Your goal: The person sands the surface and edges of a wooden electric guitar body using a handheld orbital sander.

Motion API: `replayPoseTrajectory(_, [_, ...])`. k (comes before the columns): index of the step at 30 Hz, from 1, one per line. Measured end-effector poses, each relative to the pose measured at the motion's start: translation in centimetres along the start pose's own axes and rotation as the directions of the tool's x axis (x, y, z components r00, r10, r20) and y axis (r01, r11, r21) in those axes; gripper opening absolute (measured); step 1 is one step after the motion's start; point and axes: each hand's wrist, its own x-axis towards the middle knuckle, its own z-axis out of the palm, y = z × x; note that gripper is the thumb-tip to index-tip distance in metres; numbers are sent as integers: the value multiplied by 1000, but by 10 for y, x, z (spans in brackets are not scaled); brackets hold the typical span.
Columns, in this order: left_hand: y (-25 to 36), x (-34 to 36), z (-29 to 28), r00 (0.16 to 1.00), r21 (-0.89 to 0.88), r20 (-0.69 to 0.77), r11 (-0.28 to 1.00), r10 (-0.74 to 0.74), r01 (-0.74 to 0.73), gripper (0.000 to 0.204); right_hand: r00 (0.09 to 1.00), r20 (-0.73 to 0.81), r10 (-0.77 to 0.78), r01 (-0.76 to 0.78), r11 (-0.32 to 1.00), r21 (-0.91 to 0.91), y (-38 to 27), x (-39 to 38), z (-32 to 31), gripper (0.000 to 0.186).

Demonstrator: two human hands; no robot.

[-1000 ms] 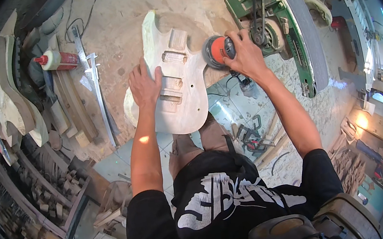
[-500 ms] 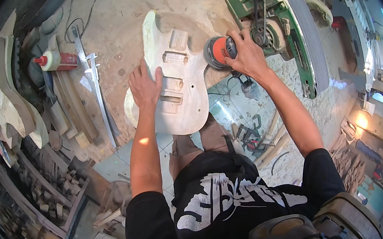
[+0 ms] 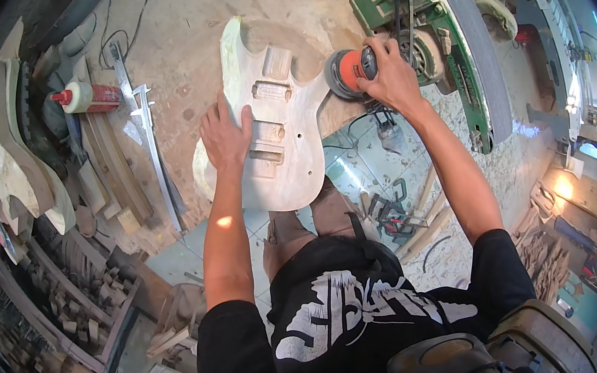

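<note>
Guitar body (image 3: pixel 291 172) under open left hand (image 3: pixel 226 133), left of right hand (image 3: pixel 391 79) closed around orange sander (image 3: pixel 350 74)

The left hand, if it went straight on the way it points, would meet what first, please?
Ahead of the left hand, the way over the workbench looks free as far as the picture shows, probably skirting the guitar body; hand height is unclear.

Pale, littered floor tiles (image 3: pixel 348 174) lie below a stained worktable (image 3: pixel 179 30); warm light (image 3: pixel 563 188) glows at right.
</note>
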Motion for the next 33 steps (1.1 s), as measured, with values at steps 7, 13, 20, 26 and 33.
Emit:
replayPoseTrajectory(7, [-3, -2, 1, 1000, 29, -4, 1000, 2, -2, 74, 997, 73, -27, 27, 1000, 0, -11, -18, 4, 73])
replayPoseTrajectory(13, [3, 0, 0, 1000, 26, 5, 1000, -6, 6, 74, 999, 38, -11, 10, 1000, 19, -2, -33, 0, 69])
replayPoseTrajectory(20, [-2, -2, 2, 999, 29, -36, 999, 16, -15, 73, 998, 36, -42, 44, 998, -51, -8, -8, 0, 70])
replayPoseTrajectory(26, [0, -2, 2, 999, 30, -31, 1000, 8, -7, 73, 1000, 27, 9, -8, 1000, -24, -9, -3, -2, 73])
replayPoseTrajectory(33, [-2, -2, 2, 999, 11, -38, 1000, 22, -21, 74, 998, 40, 54, -53, 998, -29, -6, -3, -4, 74])
